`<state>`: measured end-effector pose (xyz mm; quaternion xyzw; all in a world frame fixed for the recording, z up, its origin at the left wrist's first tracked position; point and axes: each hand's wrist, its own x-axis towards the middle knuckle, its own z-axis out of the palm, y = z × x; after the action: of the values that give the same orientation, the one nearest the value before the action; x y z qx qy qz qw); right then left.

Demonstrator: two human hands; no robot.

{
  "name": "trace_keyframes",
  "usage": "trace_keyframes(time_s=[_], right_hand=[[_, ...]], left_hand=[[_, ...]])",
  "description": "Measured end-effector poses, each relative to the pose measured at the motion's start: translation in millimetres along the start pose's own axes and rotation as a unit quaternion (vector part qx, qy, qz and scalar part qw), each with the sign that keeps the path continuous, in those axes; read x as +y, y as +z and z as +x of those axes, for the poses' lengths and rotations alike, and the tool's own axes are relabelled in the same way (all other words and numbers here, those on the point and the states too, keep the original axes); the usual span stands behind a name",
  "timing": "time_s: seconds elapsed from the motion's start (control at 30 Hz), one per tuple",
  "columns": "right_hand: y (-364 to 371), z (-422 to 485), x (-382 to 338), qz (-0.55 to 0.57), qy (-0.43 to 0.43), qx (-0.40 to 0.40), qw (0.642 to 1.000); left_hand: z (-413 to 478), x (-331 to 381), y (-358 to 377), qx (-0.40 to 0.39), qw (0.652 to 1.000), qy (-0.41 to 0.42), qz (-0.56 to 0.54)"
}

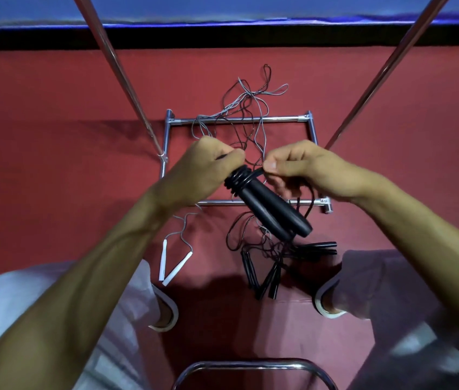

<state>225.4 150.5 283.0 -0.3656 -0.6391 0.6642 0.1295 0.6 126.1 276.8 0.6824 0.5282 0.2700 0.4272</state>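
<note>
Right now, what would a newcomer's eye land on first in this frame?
The pair of black handles at centre, rope coiled round their top, gripped by the left hand while the right hand pinches the rope. Below lie white handles on the red floor.

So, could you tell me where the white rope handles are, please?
Head view: the white handles lie on the red floor, left of centre, beside the loose black handles, below the left hand.
</note>
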Motion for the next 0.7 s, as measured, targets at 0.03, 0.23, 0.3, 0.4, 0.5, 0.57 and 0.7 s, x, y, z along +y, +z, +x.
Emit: trace_keyframes(time_s=[0.03,0.23,0.3,0.4,0.5,0.57,0.7], right_hand=[[5.1,1.2,0.5,0.047,0.009,-0.003,0.999],[26.6,5.2,-2.6,0.284,0.116,-0.041,0.951],[30.0,8.1,-5.4,0.279,0.124,-0.026,0.952],[34.9,11.0,-6.1,0.29,0.117,0.018,0.95],[34.4,15.0,-4.9,0.294,0.077,0.06,0.951],[33.4,16.4,-4.8,0.296,0.061,0.085,0.95],[34.0,17.5,-3.1,0.292,0.054,0.11,0.948]], left_hand=[[-1.1,0.3,0.6,0.005,1.0,-0.006,-0.026],[-11.4,-5.8,14.4,0.072,0.996,-0.008,-0.041],[-14.1,-8.4,16.4,0.093,0.995,0.012,-0.025],[-14.9,-9.5,21.2,0.097,0.994,0.003,-0.048],[-10.7,-6.5,27.3,0.068,0.991,-0.02,-0.118],[-5.9,-7.0,28.5,0.076,0.991,-0.031,-0.107],[-0.8,-5.4,27.0,0.075,0.995,-0.046,-0.047]])
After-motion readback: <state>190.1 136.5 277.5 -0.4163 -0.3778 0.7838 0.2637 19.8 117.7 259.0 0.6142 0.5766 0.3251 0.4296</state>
